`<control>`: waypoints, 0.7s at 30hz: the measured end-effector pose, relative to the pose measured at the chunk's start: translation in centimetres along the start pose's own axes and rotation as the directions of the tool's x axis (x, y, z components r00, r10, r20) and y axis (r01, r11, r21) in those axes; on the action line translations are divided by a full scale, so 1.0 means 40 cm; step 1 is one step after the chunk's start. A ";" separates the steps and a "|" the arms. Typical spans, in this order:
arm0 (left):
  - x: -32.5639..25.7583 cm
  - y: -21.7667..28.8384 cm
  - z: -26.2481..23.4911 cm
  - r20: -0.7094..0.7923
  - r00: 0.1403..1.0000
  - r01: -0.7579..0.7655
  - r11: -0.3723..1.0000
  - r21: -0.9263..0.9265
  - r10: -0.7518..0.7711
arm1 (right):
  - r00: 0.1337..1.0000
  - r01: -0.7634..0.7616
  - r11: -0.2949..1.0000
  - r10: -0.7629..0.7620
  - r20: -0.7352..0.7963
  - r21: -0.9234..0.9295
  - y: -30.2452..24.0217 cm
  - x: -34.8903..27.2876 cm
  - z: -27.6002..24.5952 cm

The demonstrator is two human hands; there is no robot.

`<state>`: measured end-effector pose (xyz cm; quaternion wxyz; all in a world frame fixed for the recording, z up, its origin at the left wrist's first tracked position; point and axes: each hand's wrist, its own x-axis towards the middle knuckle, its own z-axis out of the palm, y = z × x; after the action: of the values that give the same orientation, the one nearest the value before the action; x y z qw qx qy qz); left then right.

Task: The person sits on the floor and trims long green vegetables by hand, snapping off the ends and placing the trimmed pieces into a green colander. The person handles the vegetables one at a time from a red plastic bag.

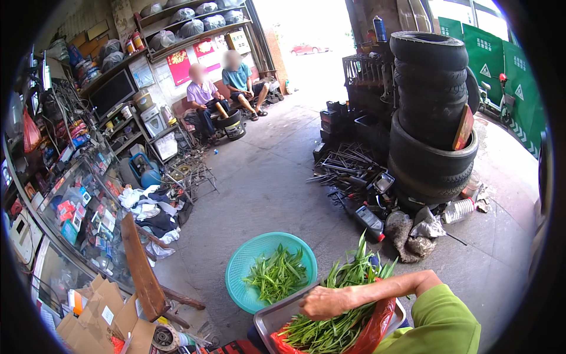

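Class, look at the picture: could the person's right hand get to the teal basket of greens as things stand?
Probably yes. The right hand rests on the leafy stalks in the metal tray, and the teal basket lies on the floor just past the tray's edge, with nothing between them.

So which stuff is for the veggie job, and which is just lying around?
For the job:
right hand
green leafy stalks
red bag
metal tray
green basket holding picked leaves

Just lying about:
stacked tyres
cardboard boxes
pile of rags
metal rods
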<state>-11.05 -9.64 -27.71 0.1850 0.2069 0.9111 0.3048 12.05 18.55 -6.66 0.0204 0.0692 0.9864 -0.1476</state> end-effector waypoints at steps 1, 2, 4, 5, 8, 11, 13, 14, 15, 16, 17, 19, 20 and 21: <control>-0.007 0.021 -0.014 0.000 1.000 0.007 1.000 -0.012 -0.007 | 0.999 0.010 1.000 -0.010 -0.030 -0.010 -0.025 -0.024 -0.006; -0.015 0.039 -0.031 -0.006 1.000 0.017 0.999 -0.029 -0.017 | 0.998 0.019 1.000 -0.021 -0.060 -0.021 -0.051 -0.047 -0.014; -0.018 0.113 -0.063 0.000 1.000 0.002 0.997 -0.079 -0.002 | 0.984 0.012 1.000 -0.008 -0.176 0.021 -0.056 -0.089 0.018; -0.024 0.145 -0.086 -0.009 1.000 -0.001 0.994 -0.109 0.000 | 0.972 0.012 0.999 0.000 -0.233 0.048 -0.063 -0.105 0.033; -0.042 0.231 -0.168 -0.147 0.989 -0.028 0.962 -0.273 -0.013 | 0.994 -0.026 0.995 0.036 -0.101 0.098 -0.095 -0.124 0.011; -0.046 0.289 -0.224 -0.304 0.953 -0.143 0.898 -0.417 0.011 | 0.945 0.080 0.980 -0.016 -0.327 0.183 -0.103 -0.129 0.000; -0.080 0.374 -0.262 -0.284 0.958 -0.184 0.829 -0.529 0.032 | 0.882 0.157 0.963 -0.037 -0.469 0.220 -0.115 -0.135 -0.003; -0.105 0.430 -0.286 -0.273 0.961 -0.199 0.788 -0.583 0.041 | 0.895 0.151 0.955 -0.022 -0.446 0.254 -0.120 -0.136 -0.009; -0.146 0.505 -0.310 -0.277 0.958 -0.213 0.814 -0.540 0.067 | 0.907 0.148 0.946 -0.013 -0.422 0.288 -0.122 -0.134 -0.012; -0.138 0.495 -0.296 -0.307 0.911 -0.390 0.814 -0.430 0.274 | 0.915 0.138 0.934 0.007 -0.404 0.329 -0.127 -0.141 -0.017; -0.170 0.549 -0.306 -0.295 0.844 -0.533 0.764 -0.363 0.448 | 0.915 0.127 0.913 0.043 -0.401 0.388 -0.129 -0.141 -0.018; -0.217 0.627 -0.290 -0.170 0.781 -0.613 0.687 -0.391 0.600 | 0.910 0.109 0.903 0.077 -0.407 0.415 -0.127 -0.144 -0.019; -0.232 0.649 -0.283 -0.068 0.734 -0.635 0.647 -0.422 0.676 | 0.907 0.107 0.897 0.089 -0.412 0.429 -0.127 -0.144 -0.020; -0.243 0.666 -0.273 -0.006 0.676 -0.677 0.618 -0.401 0.737 | 0.882 0.118 0.895 0.105 -0.460 0.431 -0.130 -0.146 -0.031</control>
<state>-0.84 -0.24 -0.70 0.1571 0.5340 0.6623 0.5015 17.07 13.22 -3.64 -0.2370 0.1024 0.9010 -0.3485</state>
